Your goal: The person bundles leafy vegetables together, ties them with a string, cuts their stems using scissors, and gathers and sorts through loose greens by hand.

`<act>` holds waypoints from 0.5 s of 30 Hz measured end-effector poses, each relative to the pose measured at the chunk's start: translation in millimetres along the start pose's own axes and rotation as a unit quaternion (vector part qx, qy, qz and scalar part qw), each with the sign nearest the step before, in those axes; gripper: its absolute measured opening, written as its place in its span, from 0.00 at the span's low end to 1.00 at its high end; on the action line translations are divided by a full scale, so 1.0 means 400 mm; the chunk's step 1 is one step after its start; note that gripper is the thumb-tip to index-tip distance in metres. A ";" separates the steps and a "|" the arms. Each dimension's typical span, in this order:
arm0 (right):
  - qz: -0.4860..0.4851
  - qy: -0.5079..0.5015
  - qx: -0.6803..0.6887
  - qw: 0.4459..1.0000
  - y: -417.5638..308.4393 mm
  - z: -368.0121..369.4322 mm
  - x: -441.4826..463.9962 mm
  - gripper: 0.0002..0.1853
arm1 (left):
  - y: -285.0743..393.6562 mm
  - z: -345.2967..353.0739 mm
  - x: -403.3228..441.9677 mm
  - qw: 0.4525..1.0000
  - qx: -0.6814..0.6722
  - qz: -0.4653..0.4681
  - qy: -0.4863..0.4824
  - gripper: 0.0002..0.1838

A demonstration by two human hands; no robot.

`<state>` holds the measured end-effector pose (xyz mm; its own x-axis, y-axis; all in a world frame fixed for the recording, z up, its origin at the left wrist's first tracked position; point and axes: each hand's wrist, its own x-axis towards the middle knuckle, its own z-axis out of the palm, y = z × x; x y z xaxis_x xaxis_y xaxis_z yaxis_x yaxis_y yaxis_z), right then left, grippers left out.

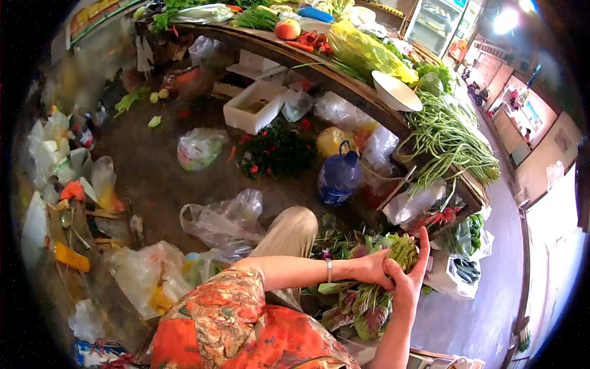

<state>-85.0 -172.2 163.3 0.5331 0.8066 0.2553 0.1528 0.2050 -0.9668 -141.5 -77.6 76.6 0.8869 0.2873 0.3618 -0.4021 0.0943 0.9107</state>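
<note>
Greens [362,307] with broad purple-tinged leaves, gathered in a bunch, were between the person's two hands, just in front of the counter [258,42], near its right end. The left hand [373,269] — a thin bracelet [329,271] at its wrist — was closed on the bunch, its fingers curled in against the stalks. The right hand [405,280] lay along the other side of the bunch, thumb toward the left hand and forefinger stretched out straight; how firmly its remaining fingers gripped, I could not tell. The cut stalks pointed toward the counter and the leaves hung away from it. On the counter's right end sprawled a heap of long beans [452,141], its strands trailing over the edge; farther left along the counter came a tilted white bowl [396,92], a yellow plastic bag [362,49] and a red-and-yellow round fruit [287,29]. Low in front of the counter stood a blue jug [340,178] and a white foam box [252,109] — with a dark green pile [283,150] flecked with red between them on the floor. Just past the counter's right end sat a white bag [445,277] with dark green vegetables showing in its mouth.
</note>
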 end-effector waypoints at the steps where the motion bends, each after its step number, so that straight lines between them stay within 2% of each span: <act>1: 0.003 -0.004 -0.003 1.000 0.003 0.006 0.018 0.48 | 0.001 -0.014 0.004 1.000 0.006 0.016 0.024 0.31; 2: -0.013 -0.030 -0.026 0.999 0.005 0.015 0.040 0.50 | 0.002 -0.028 0.007 0.998 0.013 0.032 0.048 0.30; 4: -0.028 -0.065 -0.049 0.996 0.008 0.028 0.086 0.53 | -0.009 -0.071 0.015 0.997 -0.081 -0.019 -0.002 0.43; 5: 0.008 -0.087 -0.055 0.995 0.007 0.029 0.109 0.53 | -0.020 -0.078 0.025 0.998 -0.053 0.013 0.041 0.34; 6: 0.044 -0.110 -0.062 0.991 0.010 0.027 0.132 0.54 | -0.018 -0.095 0.029 0.997 -0.053 0.013 0.047 0.34; 8: -0.007 -0.117 -0.134 0.984 0.035 0.007 0.193 0.46 | -0.010 -0.138 0.037 0.993 -0.027 -0.002 0.116 0.22; 9: 0.001 -0.111 -0.139 0.984 0.036 -0.002 0.223 0.43 | 0.007 -0.161 0.035 0.989 -0.034 -0.041 0.139 0.19; 12: 0.018 -0.097 -0.129 0.987 0.025 0.018 0.290 0.30 | 0.011 -0.244 0.042 0.986 -0.030 -0.013 0.165 0.16; 13: 0.003 -0.110 -0.156 0.982 0.018 0.030 0.306 0.28 | -0.002 -0.271 0.041 0.985 -0.046 0.014 0.167 0.12; 15: -0.017 -0.126 -0.220 0.967 0.014 0.062 0.342 0.24 | -0.009 -0.318 0.024 0.979 -0.053 -0.002 0.198 0.11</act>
<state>-31.8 -46.7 192.4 0.3095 0.9247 0.2217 0.5361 0.0228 -0.8438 -160.4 46.0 51.6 0.7386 0.6323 0.2339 -0.4398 0.1888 0.8780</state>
